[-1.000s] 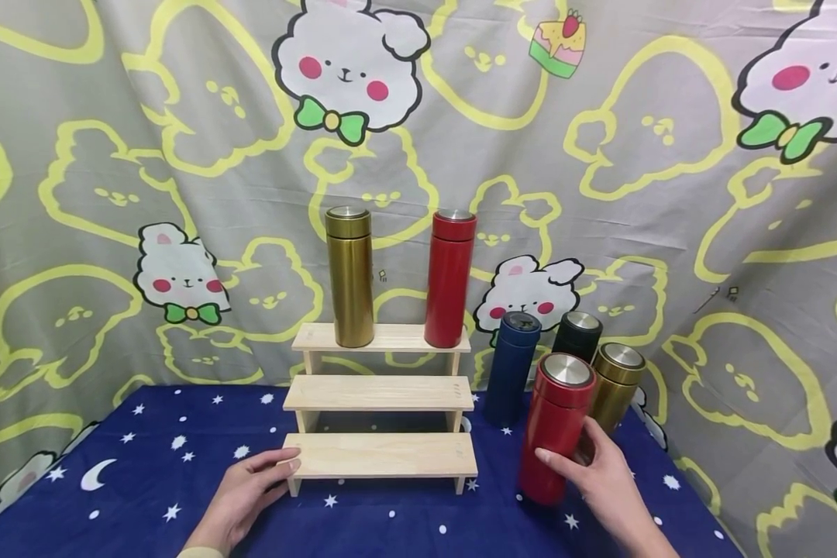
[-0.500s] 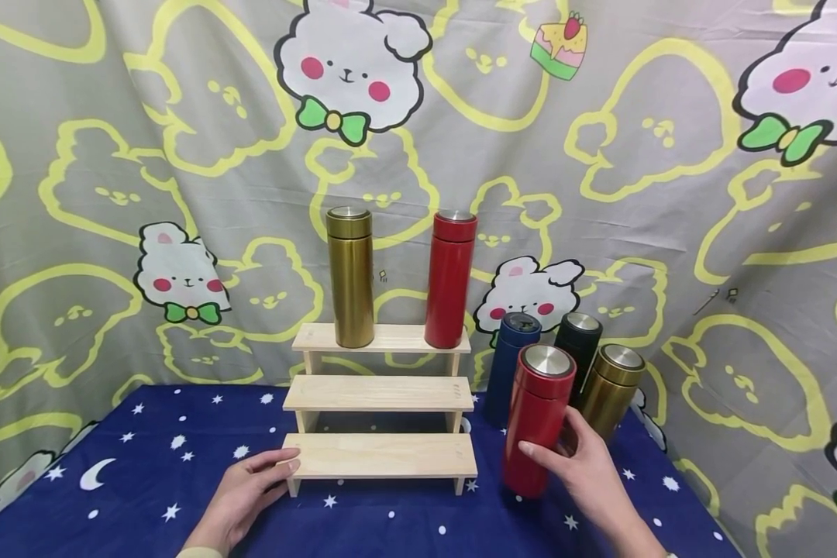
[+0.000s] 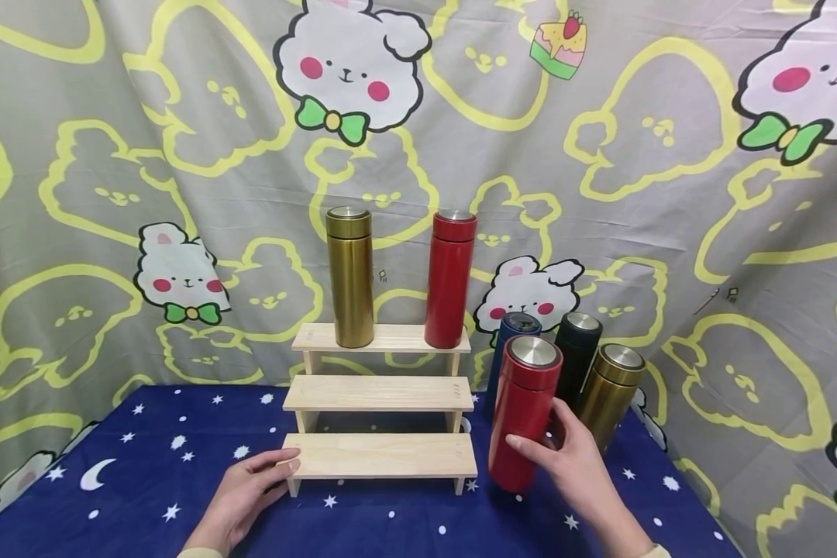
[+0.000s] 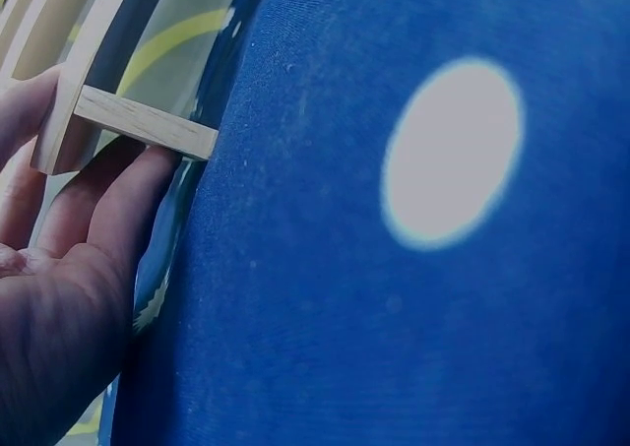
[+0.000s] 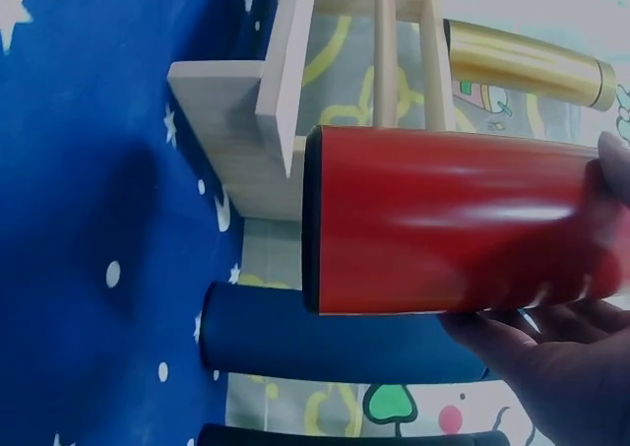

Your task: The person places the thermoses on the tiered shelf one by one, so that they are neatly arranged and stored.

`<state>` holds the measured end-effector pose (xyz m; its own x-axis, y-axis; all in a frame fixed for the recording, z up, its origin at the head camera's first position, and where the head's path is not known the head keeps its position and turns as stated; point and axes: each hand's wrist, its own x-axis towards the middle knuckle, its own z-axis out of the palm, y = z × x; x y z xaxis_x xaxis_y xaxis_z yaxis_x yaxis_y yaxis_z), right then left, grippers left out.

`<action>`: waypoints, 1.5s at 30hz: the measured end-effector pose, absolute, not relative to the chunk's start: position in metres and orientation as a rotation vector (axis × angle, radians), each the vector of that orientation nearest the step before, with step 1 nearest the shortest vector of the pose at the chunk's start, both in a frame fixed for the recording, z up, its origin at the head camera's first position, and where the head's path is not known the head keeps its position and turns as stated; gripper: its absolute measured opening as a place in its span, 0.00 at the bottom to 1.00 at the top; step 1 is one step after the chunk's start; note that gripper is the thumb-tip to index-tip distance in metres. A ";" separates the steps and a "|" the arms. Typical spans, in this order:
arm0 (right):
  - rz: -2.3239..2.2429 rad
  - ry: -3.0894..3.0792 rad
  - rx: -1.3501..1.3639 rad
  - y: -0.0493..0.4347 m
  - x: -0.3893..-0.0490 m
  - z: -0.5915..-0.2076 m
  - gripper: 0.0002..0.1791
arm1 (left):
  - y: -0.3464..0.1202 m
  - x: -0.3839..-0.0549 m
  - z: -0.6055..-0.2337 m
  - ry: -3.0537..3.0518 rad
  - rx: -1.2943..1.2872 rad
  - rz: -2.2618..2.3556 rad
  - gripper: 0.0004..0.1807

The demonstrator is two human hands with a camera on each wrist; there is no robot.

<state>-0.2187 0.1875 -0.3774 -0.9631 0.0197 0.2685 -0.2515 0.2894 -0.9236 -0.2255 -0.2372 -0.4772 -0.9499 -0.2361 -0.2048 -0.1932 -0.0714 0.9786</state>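
My right hand [image 3: 580, 465] grips a red thermos flask [image 3: 519, 426] with a steel-topped lid, thumb on its near side. The flask is held upright, slightly tilted, to the right of a three-step wooden display stand [image 3: 380, 456]. In the right wrist view the base of the red flask [image 5: 443, 220] is off the starry cloth. With my left hand [image 3: 240, 496] I pinch the left end of the stand's lowest step; in the left wrist view its fingers [image 4: 118, 210] reach beneath the board. On the top step stand a gold flask [image 3: 351, 291] and another red flask [image 3: 449, 287].
Behind the held flask stand a blue flask [image 3: 498, 364], a black flask [image 3: 577, 349] and a second gold flask [image 3: 610, 395], close together. A dark blue cloth [image 3: 202, 434] with stars covers the table. A patterned curtain [image 3: 251, 194] hangs close behind the stand.
My right hand has carried the red flask leftward and a little up, nearer the stand, now covering part of the blue flask. My left hand has stayed on the step.
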 end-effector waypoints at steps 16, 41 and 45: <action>1.797 -2.268 0.311 0.166 -0.224 -0.364 0.34 | -0.237 -0.226 -0.477 -2.136 0.500 -2.217 0.21; 1.975 -2.223 0.434 0.131 -0.235 -0.355 0.35 | -0.237 -0.226 -0.477 -2.147 0.493 -2.220 0.21; 1.980 -2.220 0.459 0.127 -0.238 -0.354 0.35 | -0.238 -0.226 -0.476 -2.138 0.488 -2.224 0.21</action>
